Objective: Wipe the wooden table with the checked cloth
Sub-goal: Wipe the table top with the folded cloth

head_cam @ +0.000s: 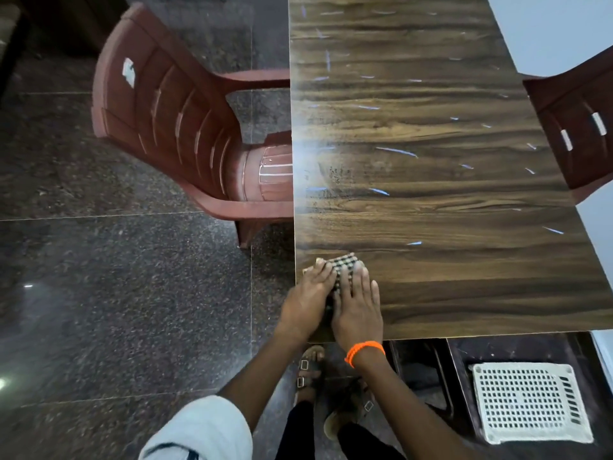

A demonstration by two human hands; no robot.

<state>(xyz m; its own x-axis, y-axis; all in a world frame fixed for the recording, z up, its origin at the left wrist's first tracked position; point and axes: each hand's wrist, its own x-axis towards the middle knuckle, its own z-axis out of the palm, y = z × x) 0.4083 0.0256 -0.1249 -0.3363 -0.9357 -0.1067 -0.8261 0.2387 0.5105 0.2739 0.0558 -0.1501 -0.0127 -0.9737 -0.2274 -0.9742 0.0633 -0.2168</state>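
Note:
The wooden table (431, 154) runs away from me, its top dark brown with pale streaks. A black-and-white checked cloth (341, 265) lies folded at the table's near left corner. My left hand (308, 297) and my right hand (356, 308) both press flat on top of it, side by side, fingers pointing away. Only the cloth's far end and a strip between the hands show. An orange thread band circles my right wrist.
A reddish plastic chair (172, 127) stands against the table's left edge. Another chair (577, 127) is at the right edge. A white perforated stool (530, 401) sits under the near end. My sandalled feet (311, 370) stand on dark speckled floor tiles.

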